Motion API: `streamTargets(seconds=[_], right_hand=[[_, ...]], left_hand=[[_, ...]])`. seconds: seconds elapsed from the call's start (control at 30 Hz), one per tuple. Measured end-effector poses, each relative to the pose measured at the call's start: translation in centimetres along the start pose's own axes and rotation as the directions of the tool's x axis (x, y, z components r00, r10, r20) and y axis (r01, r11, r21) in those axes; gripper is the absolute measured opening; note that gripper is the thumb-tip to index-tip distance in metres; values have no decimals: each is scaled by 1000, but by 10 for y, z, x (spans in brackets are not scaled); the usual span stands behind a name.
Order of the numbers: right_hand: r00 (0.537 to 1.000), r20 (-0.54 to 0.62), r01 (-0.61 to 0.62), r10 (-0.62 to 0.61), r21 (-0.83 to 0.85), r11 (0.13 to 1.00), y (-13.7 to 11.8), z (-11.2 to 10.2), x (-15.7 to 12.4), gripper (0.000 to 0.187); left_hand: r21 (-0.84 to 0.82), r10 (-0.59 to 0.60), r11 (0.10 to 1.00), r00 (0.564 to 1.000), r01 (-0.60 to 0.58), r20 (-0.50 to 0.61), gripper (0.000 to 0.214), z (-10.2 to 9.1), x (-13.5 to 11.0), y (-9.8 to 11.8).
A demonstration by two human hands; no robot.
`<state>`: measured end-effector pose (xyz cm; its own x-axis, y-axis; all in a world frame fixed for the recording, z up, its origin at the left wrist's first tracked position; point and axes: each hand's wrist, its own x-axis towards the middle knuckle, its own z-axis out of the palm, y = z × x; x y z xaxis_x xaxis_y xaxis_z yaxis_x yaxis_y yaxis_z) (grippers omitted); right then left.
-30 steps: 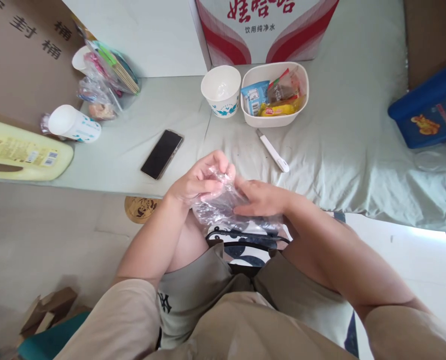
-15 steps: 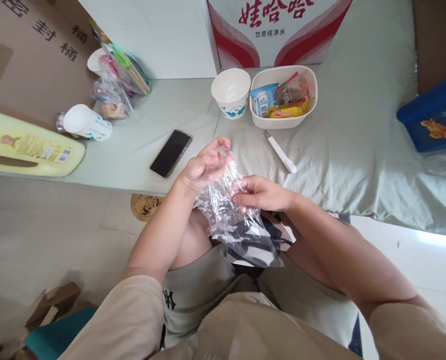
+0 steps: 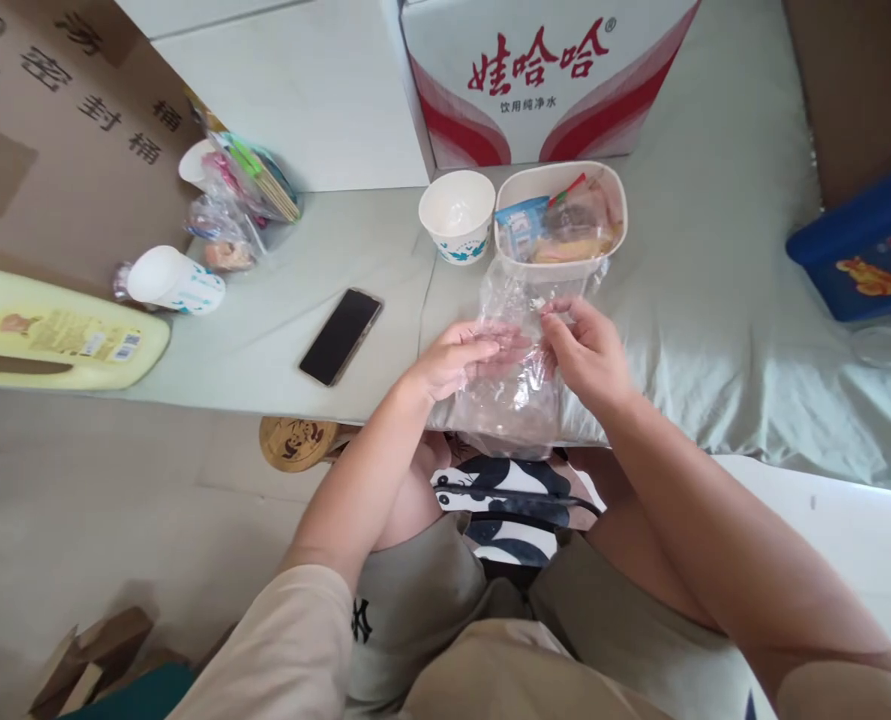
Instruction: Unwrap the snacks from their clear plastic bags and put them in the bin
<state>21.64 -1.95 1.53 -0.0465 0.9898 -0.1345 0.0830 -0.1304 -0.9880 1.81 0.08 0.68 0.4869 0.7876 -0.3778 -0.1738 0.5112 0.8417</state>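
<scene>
A crinkled clear plastic bag is spread between my hands, over the front edge of the green cloth surface. My left hand holds its left side, with the fingers stretched out and partly seen through the film. On the right, my right hand pinches the bag between thumb and fingers. The bag's far end reaches the front of a white tub and overlaps it. Inside the tub are a blue packet and other wrapped snacks, blurred behind the film. A white paper bowl stands left of the tub.
A phone lies left of my hands. Farther left are a tipped paper cup, bagged items and a yellow jug. A white and red carton stands behind the tub. At right is a blue container.
Both hands have moved forward and to the right, from above my lap to the cloth surface, spreading the bag toward the tub. The white-handled knife in front of the tub is now hidden.
</scene>
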Motion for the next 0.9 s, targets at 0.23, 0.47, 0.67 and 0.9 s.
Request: streamTargets(seconds=[0.23, 0.47, 0.67, 0.9], right_hand=[[998, 68, 17, -11, -86, 996, 5, -8, 1, 34], [985, -102, 137, -142, -54, 989, 10, -10, 6, 27], [987, -94, 139, -127, 138, 981, 6, -4, 2, 23], [978, -46, 206, -202, 302, 931, 7, -7, 4, 26]], left_hand=[[69, 90, 994, 988, -82, -123, 30, 8, 18, -1], [128, 102, 988, 990, -89, -98, 33, -3, 13, 2], [-165, 130, 977, 991, -132, -23, 28, -11, 4, 8], [-225, 64, 972, 997, -74, -51, 17, -15, 6, 8]])
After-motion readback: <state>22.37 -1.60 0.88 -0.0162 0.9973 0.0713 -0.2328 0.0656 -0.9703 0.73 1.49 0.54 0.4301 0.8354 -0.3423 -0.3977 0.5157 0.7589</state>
